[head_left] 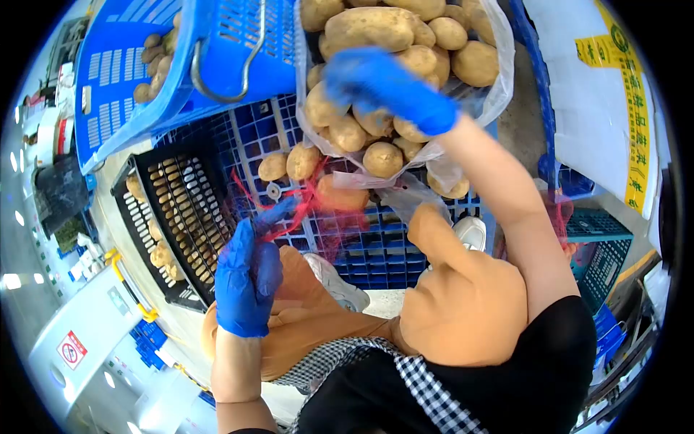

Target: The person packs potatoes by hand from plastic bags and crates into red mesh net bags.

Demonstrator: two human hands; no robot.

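Observation:
My left hand (249,281), in a blue glove, grips the edge of a red mesh bag (312,197) between thumb and fingers. Inside or behind the red netting a large potato (341,194) shows. My right hand (383,85), also blue-gloved, is over potatoes in a clear plastic bag (504,87). Motion smears its fingers, so I cannot tell whether they hold a potato. Many potatoes (369,30) fill the open plastic bag. Two loose potatoes (288,163) lie on the blue slatted pallet (383,257) beside the bag.
A blue crate (137,94) with a metal handle holds potatoes at upper left. Below it a black crate (181,210) also contains potatoes. White boxes with yellow tape (636,137) stand at right, above a dark green crate (603,242). My shoes are at the pallet.

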